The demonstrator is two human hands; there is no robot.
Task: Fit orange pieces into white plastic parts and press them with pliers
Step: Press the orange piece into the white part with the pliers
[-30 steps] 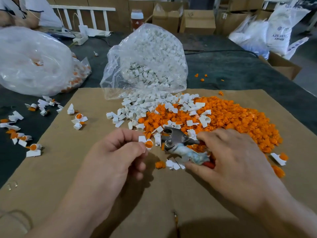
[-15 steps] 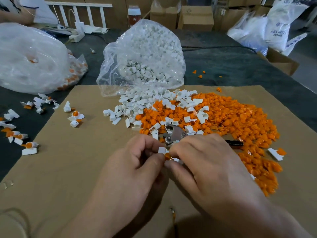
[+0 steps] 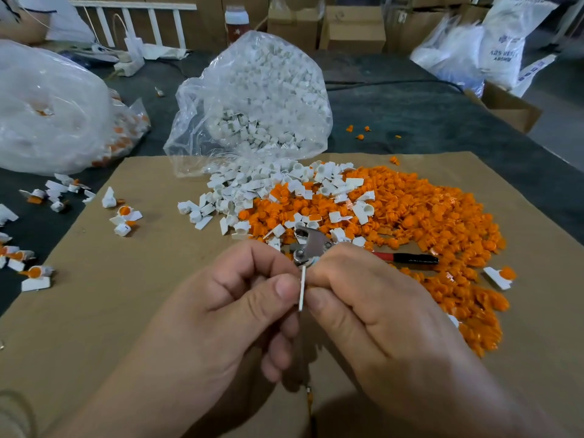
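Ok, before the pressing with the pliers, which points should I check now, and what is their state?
1. White part pinched between left hand and right hand: ok.
2. Orange piece seated in it: cannot tell, the hands hide it.
3. Pliers near, lying on the orange pile just behind the hands: ok.
4. A hand free to take the pliers: not ok, both hold the part.
5. Pliers' jaws open: cannot tell.

One wide-angle camera, worn on my head, looks forward and down at the cardboard sheet (image 3: 94,311), close enough that my left hand (image 3: 218,314) and right hand (image 3: 382,314) fill the lower frame over the sheet's near edge. Beyond the sheet's far edge the view runs across the dark surface (image 3: 410,121) to stacked boxes (image 3: 350,26).
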